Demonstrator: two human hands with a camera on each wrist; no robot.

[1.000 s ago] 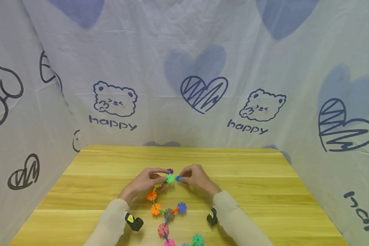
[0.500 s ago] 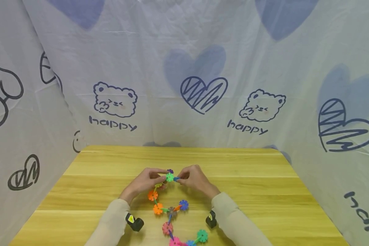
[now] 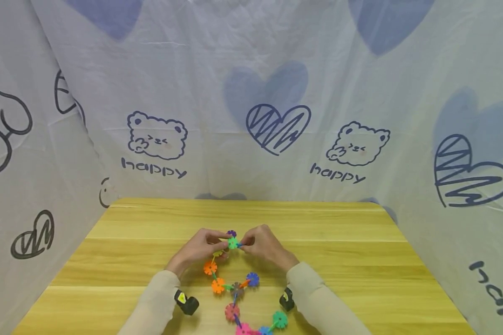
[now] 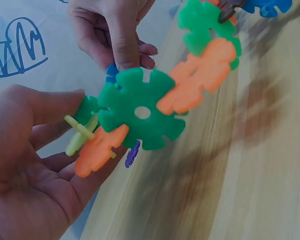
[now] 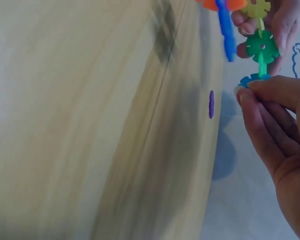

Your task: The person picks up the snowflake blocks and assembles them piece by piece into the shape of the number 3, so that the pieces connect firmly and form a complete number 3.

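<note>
In the head view my left hand point(image 3: 199, 251) grips the upper end of a chain of slotted plastic snowflake discs. A light green disc point(image 3: 233, 243) sits at its fingertips, beside a partly covered yellow disc point(image 5: 257, 9). My right hand point(image 3: 265, 244) pinches a blue disc point(image 5: 253, 79) between thumb and index finger. In the right wrist view that blue disc touches a green piece linked below a green disc point(image 5: 262, 46). The chain hangs toward me through orange point(image 3: 210, 267), brown point(image 3: 236, 289), red point(image 3: 232, 312) and pink point(image 3: 243, 330) discs.
A loose purple disc point(image 5: 211, 104) lies on the wooden table point(image 3: 339, 260) just beyond my hands. A side branch ends in a blue-violet disc point(image 3: 253, 279); a teal disc point(image 3: 280, 319) hangs near the bottom. Printed white curtains point(image 3: 214, 153) surround the table.
My right hand has moved slightly left, bringing the blue disc against the light green one. The hanging chain has swung a little to the right. The purple disc stays in place.
</note>
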